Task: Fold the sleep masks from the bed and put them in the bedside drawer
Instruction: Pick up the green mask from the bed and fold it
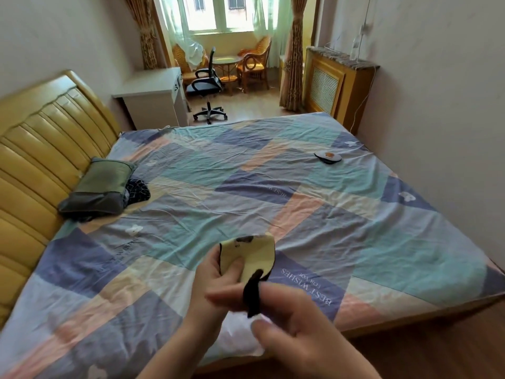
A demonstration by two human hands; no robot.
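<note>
Head view, both hands low centre at about 6 o'clock, over the near edge of the bed [273,187]. Left hand [216,280] grips a pale yellow sleep mask [254,253], thumb curled across its front, mask held up and partly folded over, dark marks along its top edge. The mask's black strap [252,292] hangs down from its lower edge and runs over the right hand [289,321]. Right hand fingers are curled round the strap, thumb low and blurred; exact pinch point hard to read through motion blur.

Second sleep mask [328,156], dark with a light centre and an orange spot, lies flat on the patchwork sheet at about 1 o'clock, well apart from the hands, near the far right side of the bed.

At 9 o'clock a grey-green pillow [101,187] rests against the yellow headboard [41,149], a dark checked cloth [138,191] touching its right side. White desk [153,97] at 11 o'clock past the bed, black office chair [207,86] just beside it at 12, wooden radiator cover [336,86] at 1 o'clock against the right wall
</note>
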